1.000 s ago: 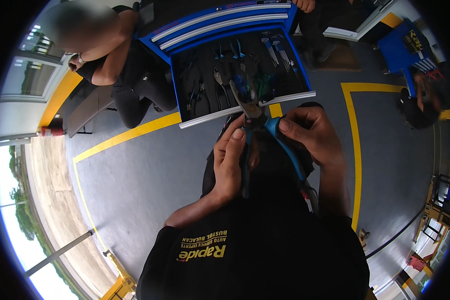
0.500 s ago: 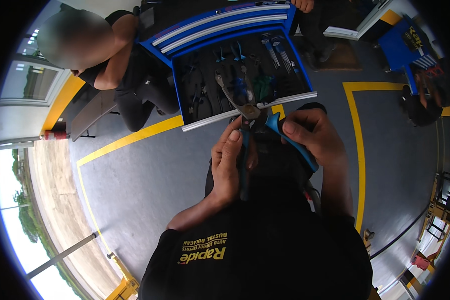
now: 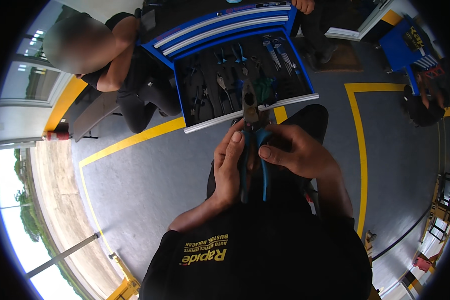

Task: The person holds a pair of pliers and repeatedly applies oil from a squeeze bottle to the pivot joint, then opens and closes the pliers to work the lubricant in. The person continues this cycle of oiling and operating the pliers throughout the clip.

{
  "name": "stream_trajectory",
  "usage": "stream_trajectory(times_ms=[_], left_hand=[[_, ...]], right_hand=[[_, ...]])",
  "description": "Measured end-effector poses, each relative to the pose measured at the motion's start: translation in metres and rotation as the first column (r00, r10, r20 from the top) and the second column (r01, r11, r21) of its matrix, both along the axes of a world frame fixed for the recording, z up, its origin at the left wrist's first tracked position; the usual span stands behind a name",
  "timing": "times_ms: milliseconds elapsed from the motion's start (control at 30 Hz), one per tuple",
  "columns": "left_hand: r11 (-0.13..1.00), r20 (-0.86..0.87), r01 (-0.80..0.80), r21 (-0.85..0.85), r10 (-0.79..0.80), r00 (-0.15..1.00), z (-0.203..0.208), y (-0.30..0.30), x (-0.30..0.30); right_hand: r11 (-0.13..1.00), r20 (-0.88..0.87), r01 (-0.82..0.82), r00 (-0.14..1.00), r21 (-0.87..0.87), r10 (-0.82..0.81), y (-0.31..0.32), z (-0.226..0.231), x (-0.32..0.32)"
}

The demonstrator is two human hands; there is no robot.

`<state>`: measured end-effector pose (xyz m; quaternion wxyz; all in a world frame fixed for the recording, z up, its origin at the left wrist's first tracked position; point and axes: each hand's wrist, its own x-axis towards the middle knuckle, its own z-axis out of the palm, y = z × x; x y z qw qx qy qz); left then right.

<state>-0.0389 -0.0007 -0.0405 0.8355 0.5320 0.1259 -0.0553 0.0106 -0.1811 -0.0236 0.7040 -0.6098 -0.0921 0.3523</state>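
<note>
A pair of combination-style pliers (image 3: 250,102) with blue handles is held in front of my body, jaws pointing away toward the open drawer. My left hand (image 3: 227,167) is closed round the left handle, thumb lying along it. On the other handle, my right hand (image 3: 302,152) grips near the pivot with thumb and fingers. The handles are close together and the jaws look nearly closed. Just beyond the jaws, the drawer (image 3: 210,124) holds several tools in dark foam, including pliers (image 3: 224,86) and a set of hex keys (image 3: 279,52).
The drawer belongs to a blue tool cabinet (image 3: 225,30). A person (image 3: 150,95) crouches at its left; another person's hand (image 3: 303,6) rests at its right corner. Yellow lines (image 3: 362,165) mark the grey floor. A blue cart (image 3: 402,45) and another person (image 3: 425,102) are far right.
The blue handles have come together from wide apart, and the jaws have closed. My right hand has moved inward, to the left, with its handle.
</note>
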Motion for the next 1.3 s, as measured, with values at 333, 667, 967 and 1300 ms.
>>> stream_trajectory(times_ms=[333,667,967,1300], left_hand=[[0.988,0.148,0.076,-0.134,-0.056,0.987,-0.004,0.005,-0.001],[0.992,0.047,0.086,-0.088,-0.082,0.995,-0.001,0.005,-0.002],[0.998,0.077,0.055,-0.015,-0.054,0.996,-0.004,0.006,0.001],[0.988,0.152,0.105,-0.115,-0.087,0.985,-0.002,0.003,-0.001]], right_hand=[[0.957,0.159,0.29,0.944,0.026,-0.29,-0.053,-0.01,0.024],[0.998,0.179,-0.06,0.982,-0.006,0.06,-0.017,-0.004,0.009],[0.993,0.125,-0.12,0.985,-0.011,0.12,-0.008,0.004,0.008],[0.975,0.02,0.186,0.982,0.124,-0.189,-0.05,-0.023,0.023]])
